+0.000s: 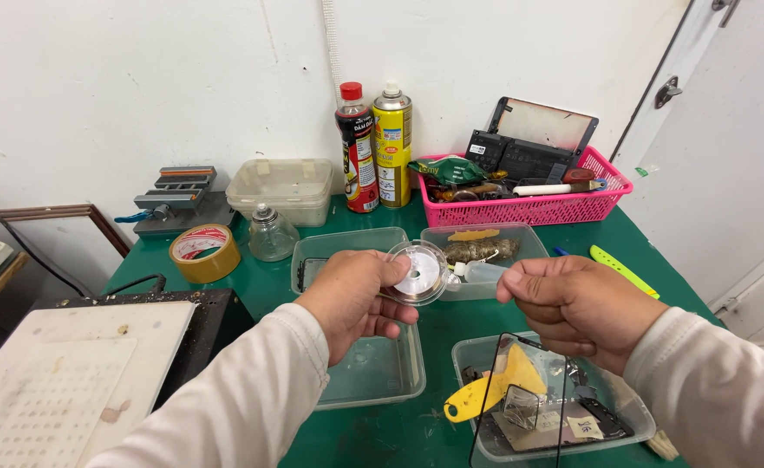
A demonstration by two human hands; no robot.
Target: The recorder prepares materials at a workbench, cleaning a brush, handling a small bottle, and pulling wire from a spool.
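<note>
Above green table [451, 325], left hand [352, 299] holds clear spool [417, 273].

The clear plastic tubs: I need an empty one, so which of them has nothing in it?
The tub directly under the left hand looks empty; the others show parts, tools or scraps inside.

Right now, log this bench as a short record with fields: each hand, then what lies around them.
left hand: holds a small clear spool by its rim
right hand: closed in a pinch grip beside the spool; anything held is too fine to tell
below the hands: clear plastic trays on the green table
near tray: yellow tool, dark glass frame
back: pink basket, two spray cans, tape roll
</note>
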